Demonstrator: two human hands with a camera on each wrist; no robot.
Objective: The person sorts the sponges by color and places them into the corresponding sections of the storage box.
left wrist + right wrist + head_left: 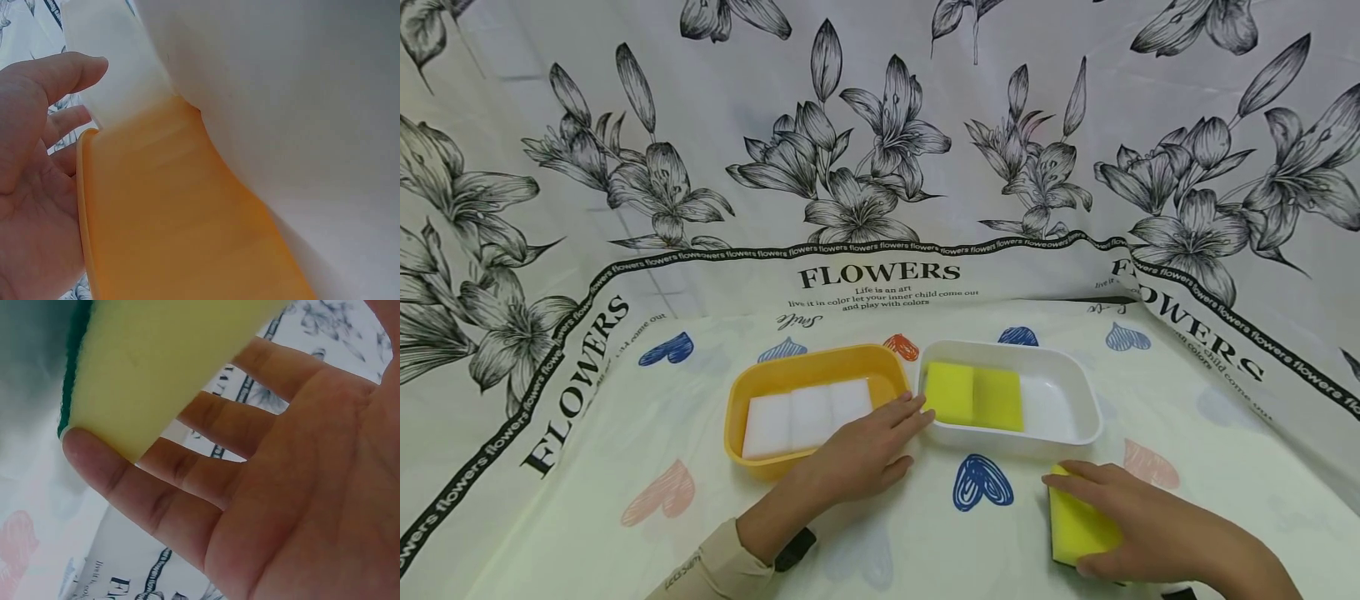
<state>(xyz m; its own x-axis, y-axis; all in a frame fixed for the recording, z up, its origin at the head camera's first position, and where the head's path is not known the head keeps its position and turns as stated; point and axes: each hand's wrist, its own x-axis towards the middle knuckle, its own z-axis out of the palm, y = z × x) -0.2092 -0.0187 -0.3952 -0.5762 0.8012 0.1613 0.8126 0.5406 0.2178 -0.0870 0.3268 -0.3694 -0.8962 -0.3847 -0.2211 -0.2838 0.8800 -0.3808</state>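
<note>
My right hand point(1150, 521) grips a yellow sponge point(1078, 529) low over the cloth at the right, thumb on the near side and fingers across its far side. The right wrist view shows a dark green scouring layer on one face of this sponge point(144, 356). My left hand point(861, 458) reaches over the near right side of an orange-yellow tub point(820, 360), fingers stretched out, fingertips right at the rim of a white tub point(1060, 400). White sponge blocks point(769, 425) sit in the orange-yellow tub. Two yellow sponges point(951, 392) lie in the left part of the white tub.
Both tubs stand side by side on a pale cloth point(925, 533) printed with hearts. Behind and at both sides hangs a white curtain point(880, 208) with black flower drawings and lettering. A dark wrist strap point(795, 550) shows at my left cuff.
</note>
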